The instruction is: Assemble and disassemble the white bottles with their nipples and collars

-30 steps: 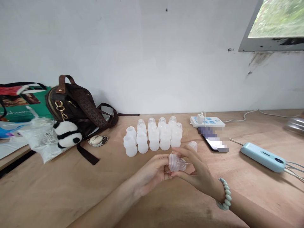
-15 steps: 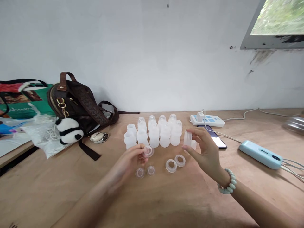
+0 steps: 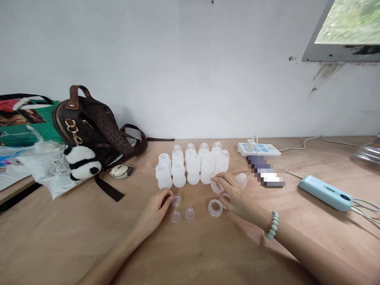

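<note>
Fingertips of my left hand (image 3: 157,206) are closed at the edge of a clear silicone nipple (image 3: 176,200), low at the table. Two more clear nipples, a left one (image 3: 175,217) and a right one (image 3: 189,213), sit just in front of it. My right hand (image 3: 234,194) grips a translucent bottle collar ring (image 3: 217,187) between thumb and fingers. Below that hand lie another collar ring (image 3: 215,208) and a partly covered one (image 3: 226,201). A clear dome cap (image 3: 242,180) stands behind the right hand. White baby bottles (image 3: 193,170) stand in two rows, most with clear domes; the leftmost bottles (image 3: 164,176) are uncapped.
A brown backpack (image 3: 97,122) with a panda plush (image 3: 82,163) and a computer mouse (image 3: 120,171) are at the left. To the right are a power strip (image 3: 261,149), a partly pixelated phone (image 3: 267,172), a light-blue device (image 3: 325,192) and cables.
My left hand has lowered its nipple to the table, behind the other two. My right hand has moved left and down with the ring, leaving the dome cap behind it.
</note>
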Demonstrator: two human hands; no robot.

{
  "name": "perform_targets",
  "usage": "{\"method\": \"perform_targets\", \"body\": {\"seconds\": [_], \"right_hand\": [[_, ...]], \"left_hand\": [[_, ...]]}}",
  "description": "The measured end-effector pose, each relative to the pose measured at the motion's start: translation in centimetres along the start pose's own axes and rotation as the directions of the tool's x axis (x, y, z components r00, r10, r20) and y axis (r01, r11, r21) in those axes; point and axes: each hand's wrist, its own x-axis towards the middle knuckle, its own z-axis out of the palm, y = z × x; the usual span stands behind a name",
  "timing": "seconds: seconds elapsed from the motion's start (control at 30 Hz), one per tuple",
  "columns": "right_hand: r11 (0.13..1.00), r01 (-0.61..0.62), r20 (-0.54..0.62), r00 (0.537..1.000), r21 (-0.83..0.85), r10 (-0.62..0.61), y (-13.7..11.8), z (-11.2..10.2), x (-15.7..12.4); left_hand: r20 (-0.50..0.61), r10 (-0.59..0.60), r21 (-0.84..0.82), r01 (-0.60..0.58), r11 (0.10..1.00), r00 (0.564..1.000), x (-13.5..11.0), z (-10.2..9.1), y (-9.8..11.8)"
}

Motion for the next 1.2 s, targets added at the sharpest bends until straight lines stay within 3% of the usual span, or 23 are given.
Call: {"method": "perform_targets", "body": {"seconds": [0.3,0.53,0.8,1.2], "right_hand": [[0.998,-0.041,0.048,0.998,0.045,0.039,-0.1,1.0,0.2],[0.998,-0.062,0.225,0.973,0.019,0.057,-0.6,0.9,0.5],[0.998,0.003,0.242,0.97,-0.056,0.011,-1.2,-0.1,0.5],[0.998,-0.045,0.302,0.952,-0.042,0.055,-1.9,-0.9,0.2]], "left_hand": [[0.035,0.022,0.061,-0.024,0.998,0.999,-0.1,0.0,-0.5],[0.023,0.054,0.082,-0.056,0.995,0.998,-0.2,0.1,-0.6],[0.013,0.097,0.138,-0.098,0.986,0.995,-0.4,0.1,-1.0],[0.04,0.129,0.213,-0.135,0.968,0.991,-0.4,-0.1,-1.1]]}}
